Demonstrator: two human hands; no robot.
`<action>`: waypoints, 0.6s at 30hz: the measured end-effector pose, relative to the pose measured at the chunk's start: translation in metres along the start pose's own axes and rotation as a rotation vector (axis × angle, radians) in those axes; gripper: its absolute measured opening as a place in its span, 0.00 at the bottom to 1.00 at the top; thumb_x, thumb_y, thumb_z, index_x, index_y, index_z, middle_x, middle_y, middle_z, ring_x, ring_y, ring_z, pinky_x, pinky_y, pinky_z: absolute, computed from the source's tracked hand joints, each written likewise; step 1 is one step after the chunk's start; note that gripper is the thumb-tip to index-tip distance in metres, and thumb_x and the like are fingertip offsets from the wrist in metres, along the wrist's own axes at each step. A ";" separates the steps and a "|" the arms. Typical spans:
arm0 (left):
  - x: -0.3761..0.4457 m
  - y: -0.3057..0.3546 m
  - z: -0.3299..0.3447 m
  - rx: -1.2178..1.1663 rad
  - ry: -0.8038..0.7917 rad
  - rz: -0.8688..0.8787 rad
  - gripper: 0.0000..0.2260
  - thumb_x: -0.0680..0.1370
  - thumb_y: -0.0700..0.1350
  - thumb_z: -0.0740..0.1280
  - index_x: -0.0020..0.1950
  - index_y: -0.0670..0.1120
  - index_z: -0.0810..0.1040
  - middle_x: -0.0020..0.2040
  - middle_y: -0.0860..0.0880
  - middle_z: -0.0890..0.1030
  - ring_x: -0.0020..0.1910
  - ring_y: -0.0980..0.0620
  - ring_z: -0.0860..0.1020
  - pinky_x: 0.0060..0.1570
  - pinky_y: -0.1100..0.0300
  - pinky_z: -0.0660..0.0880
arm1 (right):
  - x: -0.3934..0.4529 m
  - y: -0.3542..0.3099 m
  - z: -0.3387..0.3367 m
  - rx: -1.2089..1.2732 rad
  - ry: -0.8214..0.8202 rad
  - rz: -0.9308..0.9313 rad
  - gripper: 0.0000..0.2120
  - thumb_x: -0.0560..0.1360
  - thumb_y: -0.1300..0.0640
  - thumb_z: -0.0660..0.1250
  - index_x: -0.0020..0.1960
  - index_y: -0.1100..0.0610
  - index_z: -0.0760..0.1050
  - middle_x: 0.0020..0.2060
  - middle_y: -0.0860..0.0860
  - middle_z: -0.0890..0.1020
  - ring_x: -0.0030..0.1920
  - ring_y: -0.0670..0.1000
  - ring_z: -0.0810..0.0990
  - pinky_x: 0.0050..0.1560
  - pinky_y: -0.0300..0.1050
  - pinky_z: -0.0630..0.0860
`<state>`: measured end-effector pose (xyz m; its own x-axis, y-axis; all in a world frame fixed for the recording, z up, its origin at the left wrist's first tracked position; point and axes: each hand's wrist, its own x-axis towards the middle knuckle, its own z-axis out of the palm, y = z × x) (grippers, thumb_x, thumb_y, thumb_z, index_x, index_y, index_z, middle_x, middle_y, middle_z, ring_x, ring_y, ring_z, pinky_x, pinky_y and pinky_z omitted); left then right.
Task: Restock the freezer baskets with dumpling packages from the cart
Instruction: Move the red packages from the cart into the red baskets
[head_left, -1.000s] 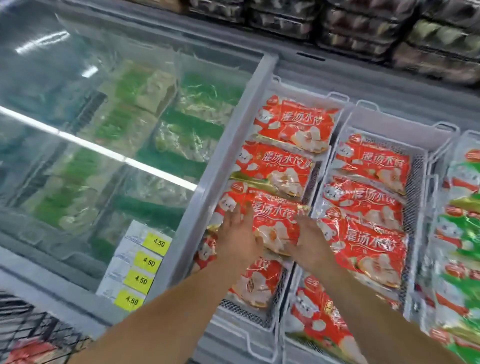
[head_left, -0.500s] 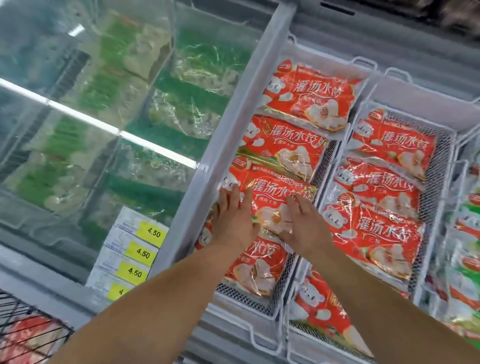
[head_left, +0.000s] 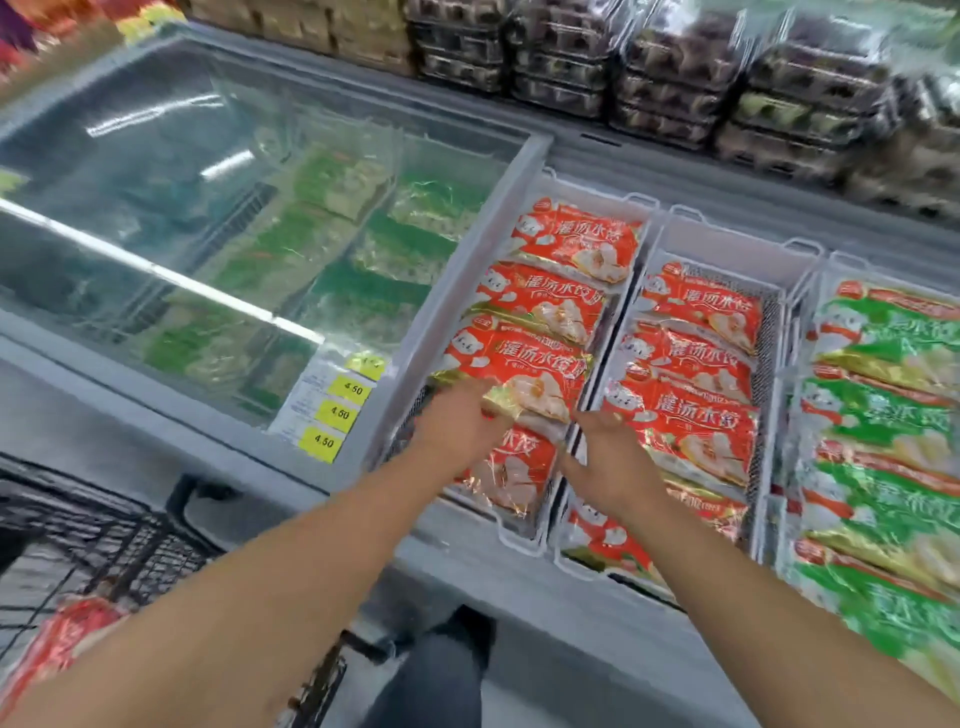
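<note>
Resting under the left hand (head_left: 460, 423), a red dumpling package (head_left: 514, 371); right hand (head_left: 605, 452) beside.

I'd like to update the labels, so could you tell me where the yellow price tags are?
In the head view, the yellow price tags sit left of centre on the closed glass lid's near right corner, just left of the basket of red dumpling packages.

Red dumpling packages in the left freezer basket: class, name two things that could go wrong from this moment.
1. The third red package lies overlapped on the one below; it may slide askew as the left hand lets go.
2. The right hand hovers over the basket rim, where fingers could catch on the wire.
</note>
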<state>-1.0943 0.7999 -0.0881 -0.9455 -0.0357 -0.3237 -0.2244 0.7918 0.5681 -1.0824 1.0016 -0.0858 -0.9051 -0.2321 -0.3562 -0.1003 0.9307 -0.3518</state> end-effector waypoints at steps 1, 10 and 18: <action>-0.013 0.000 -0.006 -0.033 0.051 0.013 0.22 0.76 0.50 0.67 0.69 0.48 0.76 0.63 0.44 0.81 0.62 0.42 0.78 0.59 0.53 0.75 | -0.010 -0.004 -0.002 0.005 0.008 -0.002 0.28 0.79 0.48 0.63 0.76 0.57 0.64 0.70 0.59 0.72 0.68 0.60 0.71 0.66 0.51 0.70; -0.212 -0.038 -0.058 -0.132 0.297 -0.065 0.19 0.78 0.52 0.67 0.68 0.50 0.76 0.63 0.47 0.81 0.63 0.44 0.77 0.61 0.53 0.73 | -0.153 -0.092 0.004 0.033 0.070 -0.173 0.28 0.78 0.49 0.64 0.74 0.59 0.66 0.71 0.60 0.70 0.69 0.59 0.70 0.66 0.48 0.69; -0.325 -0.129 -0.093 -0.089 0.356 -0.234 0.22 0.78 0.53 0.66 0.72 0.48 0.72 0.68 0.49 0.77 0.65 0.48 0.75 0.64 0.53 0.72 | -0.214 -0.189 0.045 0.043 0.000 -0.299 0.24 0.78 0.50 0.65 0.72 0.57 0.68 0.67 0.56 0.73 0.65 0.57 0.73 0.61 0.49 0.71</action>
<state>-0.7795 0.6525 0.0142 -0.8857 -0.4284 -0.1789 -0.4468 0.6820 0.5790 -0.8508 0.8628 0.0179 -0.8383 -0.4938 -0.2310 -0.3446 0.8083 -0.4773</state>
